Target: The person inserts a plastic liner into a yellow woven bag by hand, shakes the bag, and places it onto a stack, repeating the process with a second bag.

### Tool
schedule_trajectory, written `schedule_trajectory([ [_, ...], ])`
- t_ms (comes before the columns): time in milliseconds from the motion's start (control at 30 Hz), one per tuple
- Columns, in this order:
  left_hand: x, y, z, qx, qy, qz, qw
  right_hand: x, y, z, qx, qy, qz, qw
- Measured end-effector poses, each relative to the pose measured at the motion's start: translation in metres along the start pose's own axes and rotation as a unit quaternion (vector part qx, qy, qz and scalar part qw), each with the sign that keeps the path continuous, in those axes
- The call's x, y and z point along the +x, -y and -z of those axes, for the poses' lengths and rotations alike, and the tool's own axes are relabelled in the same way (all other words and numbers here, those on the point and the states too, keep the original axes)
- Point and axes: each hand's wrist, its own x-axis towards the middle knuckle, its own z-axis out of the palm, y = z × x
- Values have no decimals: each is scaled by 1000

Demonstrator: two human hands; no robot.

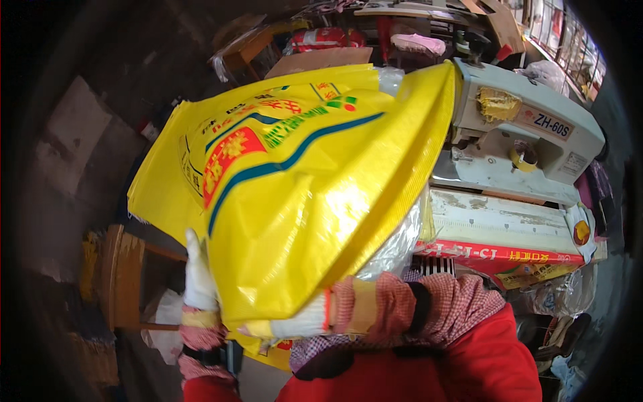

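Note:
A large yellow woven sack (288, 194) with printed red, green and blue markings spreads across the middle, creased and shiny. My left hand (199, 278), in a white glove, holds the sack's lower left edge; its thumb points up and the other fingers are hidden behind the material. Along the bottom edge, my right hand (298, 324), in a white glove with yellow fingertips, is closed on the sack. A clear plastic liner (394, 254) shows beneath the sack's right side. Just right of the sack stands a pale industrial sewing machine (536, 127).
The machine's white table (495, 214) has a red printed strip (469, 250) along its front. A wooden stool (126, 278) stands at the left. Red packages (325, 39) and a pink cushion (418, 45) lie at the back. Clear plastic (559, 295) hangs at the lower right.

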Motion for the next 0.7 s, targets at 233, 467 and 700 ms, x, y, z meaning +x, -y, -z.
schedule_trajectory([
  [233,-108,66,-41,76,3,-33,997,-121,-46,38,22,35,-67,997],
  [467,-121,21,40,55,-93,24,994,-165,-28,122,438,-349,105,822],
  [700,-282,15,170,123,-195,-38,972,-82,-96,40,527,-303,-67,791],
])
